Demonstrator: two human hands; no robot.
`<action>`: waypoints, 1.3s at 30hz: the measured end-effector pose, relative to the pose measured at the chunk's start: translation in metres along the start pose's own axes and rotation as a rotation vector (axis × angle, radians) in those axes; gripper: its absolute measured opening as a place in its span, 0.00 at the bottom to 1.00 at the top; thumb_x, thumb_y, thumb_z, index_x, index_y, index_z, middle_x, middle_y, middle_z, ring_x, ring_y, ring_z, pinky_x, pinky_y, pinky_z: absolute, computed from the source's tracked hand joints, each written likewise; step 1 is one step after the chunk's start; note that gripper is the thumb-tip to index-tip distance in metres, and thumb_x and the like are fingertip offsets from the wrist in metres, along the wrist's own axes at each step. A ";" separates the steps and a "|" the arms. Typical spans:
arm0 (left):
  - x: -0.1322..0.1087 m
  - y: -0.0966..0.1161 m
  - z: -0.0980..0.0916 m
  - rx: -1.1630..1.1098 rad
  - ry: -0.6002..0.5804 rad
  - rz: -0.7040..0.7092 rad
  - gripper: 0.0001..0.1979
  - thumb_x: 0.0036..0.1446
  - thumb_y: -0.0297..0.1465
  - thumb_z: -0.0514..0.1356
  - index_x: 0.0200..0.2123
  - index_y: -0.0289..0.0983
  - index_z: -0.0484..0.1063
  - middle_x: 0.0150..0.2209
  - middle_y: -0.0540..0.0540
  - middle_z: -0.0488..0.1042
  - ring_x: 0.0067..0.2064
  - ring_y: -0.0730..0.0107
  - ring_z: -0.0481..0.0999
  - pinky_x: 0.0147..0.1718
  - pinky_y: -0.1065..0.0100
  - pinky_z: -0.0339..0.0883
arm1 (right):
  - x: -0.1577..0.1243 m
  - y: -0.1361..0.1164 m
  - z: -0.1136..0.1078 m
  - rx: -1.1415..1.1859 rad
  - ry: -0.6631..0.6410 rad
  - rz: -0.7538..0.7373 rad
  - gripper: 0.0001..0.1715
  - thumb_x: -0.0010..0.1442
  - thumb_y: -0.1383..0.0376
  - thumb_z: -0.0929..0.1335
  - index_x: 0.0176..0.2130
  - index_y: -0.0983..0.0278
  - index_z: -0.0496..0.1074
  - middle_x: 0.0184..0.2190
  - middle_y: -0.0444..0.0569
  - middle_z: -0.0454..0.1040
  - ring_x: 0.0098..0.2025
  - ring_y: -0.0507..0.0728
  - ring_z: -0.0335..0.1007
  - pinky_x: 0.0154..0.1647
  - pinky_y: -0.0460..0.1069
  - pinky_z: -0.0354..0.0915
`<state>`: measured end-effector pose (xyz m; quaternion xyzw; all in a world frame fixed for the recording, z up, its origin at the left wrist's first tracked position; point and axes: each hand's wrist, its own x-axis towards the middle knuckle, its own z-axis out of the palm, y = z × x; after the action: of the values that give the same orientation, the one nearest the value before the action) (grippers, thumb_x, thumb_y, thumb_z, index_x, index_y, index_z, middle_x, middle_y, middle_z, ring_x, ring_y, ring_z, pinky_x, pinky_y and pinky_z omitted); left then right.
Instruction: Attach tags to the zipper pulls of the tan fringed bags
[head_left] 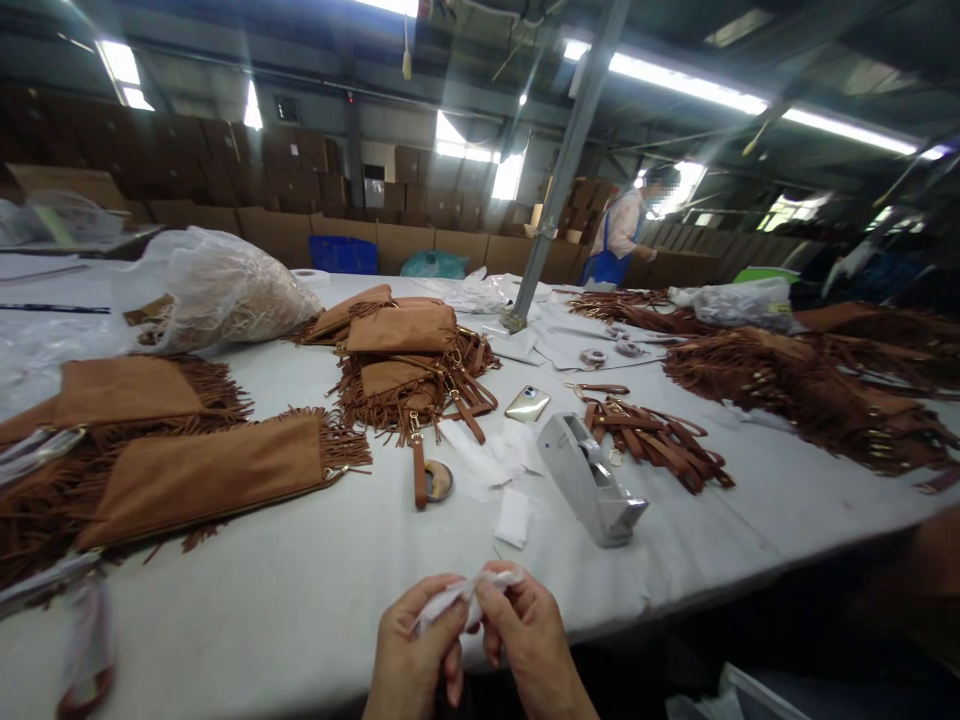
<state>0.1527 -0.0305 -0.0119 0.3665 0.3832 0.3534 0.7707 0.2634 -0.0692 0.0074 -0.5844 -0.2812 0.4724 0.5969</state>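
Close to the table's near edge, my left hand (416,645) and my right hand (529,640) pinch a crumpled piece of thin white tissue (444,602) between thumbs and fingers. Part of it is hidden by the fingers. Just beyond lie a small folded white packet (513,517) and loose white sheets (487,452). A grey tape dispenser (581,480) stands right of these. To the left a brown wrist strap (419,470) lies against a roll of tape (438,481).
Brown fringed pouches (217,480) cover the left, with another pile (401,345) behind. Several straps (652,435) and a phone (528,403) lie beyond the dispenser. A fringed heap (810,390) fills the right. A metal post (559,190) rises from the table; a person (619,235) stands behind.
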 end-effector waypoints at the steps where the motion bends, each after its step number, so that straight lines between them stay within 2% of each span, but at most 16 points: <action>1: -0.001 -0.003 -0.001 0.040 0.020 0.051 0.17 0.48 0.39 0.65 0.37 0.32 0.73 0.10 0.58 0.62 0.10 0.81 0.57 0.09 0.79 0.52 | -0.001 0.001 0.000 0.017 -0.008 0.010 0.24 0.50 0.49 0.70 0.34 0.65 0.65 0.16 0.38 0.68 0.12 0.43 0.51 0.12 0.40 0.48; 4: -0.004 -0.011 -0.008 0.178 -0.005 0.290 0.10 0.46 0.30 0.63 0.35 0.35 0.77 0.16 0.53 0.69 0.12 0.80 0.62 0.11 0.78 0.57 | -0.002 0.004 0.002 0.092 -0.022 0.055 0.22 0.51 0.50 0.70 0.34 0.65 0.65 0.12 0.32 0.59 0.11 0.42 0.45 0.11 0.40 0.45; 6: -0.002 -0.013 -0.014 0.268 -0.087 0.410 0.11 0.44 0.24 0.61 0.34 0.38 0.78 0.23 0.51 0.73 0.14 0.80 0.64 0.12 0.77 0.59 | -0.003 0.005 0.003 0.140 -0.018 0.080 0.22 0.51 0.50 0.70 0.35 0.65 0.65 0.11 0.31 0.56 0.11 0.42 0.42 0.11 0.40 0.44; 8: 0.002 -0.012 -0.020 0.354 -0.161 0.475 0.15 0.44 0.21 0.59 0.36 0.39 0.78 0.26 0.50 0.75 0.17 0.77 0.68 0.15 0.76 0.62 | -0.002 0.005 0.004 0.168 -0.013 0.101 0.23 0.50 0.50 0.70 0.35 0.65 0.66 0.11 0.31 0.55 0.11 0.43 0.42 0.10 0.40 0.43; 11: 0.007 -0.006 -0.025 0.441 -0.215 0.575 0.18 0.46 0.20 0.57 0.38 0.41 0.78 0.29 0.49 0.77 0.26 0.70 0.75 0.26 0.73 0.68 | 0.000 0.004 0.004 0.204 -0.010 0.130 0.27 0.47 0.46 0.70 0.36 0.65 0.66 0.12 0.33 0.59 0.12 0.44 0.47 0.11 0.41 0.48; 13: 0.009 -0.003 -0.026 0.507 -0.240 0.630 0.17 0.47 0.21 0.56 0.39 0.41 0.77 0.30 0.48 0.77 0.30 0.67 0.76 0.30 0.72 0.68 | 0.003 0.005 0.004 0.179 -0.003 0.139 0.30 0.45 0.44 0.70 0.35 0.65 0.65 0.12 0.33 0.59 0.12 0.45 0.48 0.11 0.41 0.50; 15: 0.009 -0.002 -0.025 0.581 -0.254 0.647 0.16 0.48 0.22 0.56 0.38 0.40 0.77 0.30 0.47 0.77 0.29 0.67 0.75 0.30 0.71 0.67 | 0.006 0.007 0.004 0.104 0.005 0.141 0.29 0.45 0.44 0.71 0.33 0.64 0.65 0.11 0.32 0.58 0.11 0.44 0.47 0.11 0.42 0.49; 18: 0.009 -0.004 -0.022 0.614 -0.243 0.613 0.13 0.48 0.22 0.55 0.34 0.39 0.77 0.28 0.47 0.77 0.28 0.67 0.74 0.29 0.71 0.65 | 0.009 0.008 0.002 0.035 -0.002 0.143 0.26 0.46 0.46 0.71 0.32 0.64 0.65 0.10 0.32 0.57 0.10 0.44 0.46 0.11 0.42 0.47; 20: 0.006 -0.001 -0.020 0.555 -0.236 0.513 0.11 0.46 0.23 0.56 0.34 0.39 0.74 0.27 0.48 0.76 0.27 0.68 0.73 0.28 0.72 0.64 | 0.010 0.006 -0.001 0.023 -0.015 0.127 0.25 0.47 0.47 0.71 0.31 0.64 0.65 0.10 0.32 0.57 0.11 0.44 0.47 0.12 0.42 0.48; 23: 0.001 0.012 -0.014 0.324 -0.262 0.221 0.20 0.43 0.27 0.63 0.43 0.39 0.67 0.30 0.48 0.76 0.27 0.70 0.72 0.26 0.73 0.62 | 0.010 -0.001 -0.007 0.003 -0.014 0.077 0.23 0.47 0.49 0.72 0.30 0.64 0.64 0.11 0.32 0.57 0.12 0.44 0.47 0.12 0.41 0.49; 25: -0.001 0.024 -0.010 0.111 -0.267 -0.013 0.28 0.45 0.37 0.64 0.49 0.38 0.61 0.33 0.46 0.76 0.30 0.68 0.73 0.26 0.72 0.64 | 0.009 -0.006 -0.010 -0.009 -0.013 0.055 0.22 0.47 0.50 0.72 0.30 0.64 0.64 0.13 0.32 0.58 0.12 0.44 0.48 0.12 0.41 0.49; 26: -0.001 0.029 -0.008 0.039 -0.262 -0.105 0.28 0.47 0.42 0.63 0.50 0.37 0.61 0.33 0.45 0.76 0.30 0.67 0.73 0.26 0.72 0.65 | 0.009 -0.008 -0.011 -0.022 -0.013 0.047 0.21 0.48 0.51 0.72 0.30 0.64 0.64 0.13 0.33 0.59 0.12 0.44 0.48 0.12 0.41 0.49; 28: 0.001 0.033 -0.004 0.018 -0.256 -0.197 0.26 0.50 0.49 0.60 0.44 0.34 0.65 0.30 0.45 0.75 0.27 0.69 0.72 0.24 0.72 0.64 | 0.007 -0.011 -0.012 -0.062 -0.019 0.036 0.20 0.49 0.52 0.72 0.30 0.64 0.65 0.14 0.35 0.63 0.13 0.44 0.50 0.12 0.41 0.49; 31: 0.007 0.025 0.000 0.135 -0.269 -0.165 0.22 0.49 0.48 0.62 0.33 0.34 0.65 0.26 0.47 0.74 0.22 0.74 0.70 0.20 0.74 0.64 | 0.005 -0.012 -0.012 -0.111 -0.021 0.032 0.18 0.50 0.53 0.71 0.30 0.64 0.65 0.14 0.37 0.65 0.13 0.45 0.53 0.13 0.42 0.49; 34: 0.011 0.010 0.002 0.155 -0.251 -0.113 0.22 0.49 0.49 0.62 0.32 0.35 0.64 0.26 0.48 0.74 0.22 0.74 0.71 0.18 0.75 0.65 | 0.004 -0.011 -0.014 -0.091 -0.016 0.045 0.18 0.50 0.54 0.71 0.30 0.63 0.65 0.14 0.37 0.66 0.13 0.45 0.53 0.13 0.42 0.48; 39: 0.007 -0.003 0.008 0.184 -0.232 -0.050 0.22 0.50 0.51 0.59 0.31 0.36 0.65 0.23 0.52 0.72 0.11 0.86 0.57 0.08 0.81 0.47 | 0.003 -0.002 -0.012 -0.061 0.005 0.048 0.19 0.51 0.52 0.71 0.31 0.64 0.65 0.14 0.38 0.67 0.12 0.45 0.53 0.13 0.42 0.48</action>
<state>0.1633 -0.0278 -0.0132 0.4645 0.3311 0.2529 0.7815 0.2758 -0.0713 0.0064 -0.6101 -0.2796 0.4764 0.5680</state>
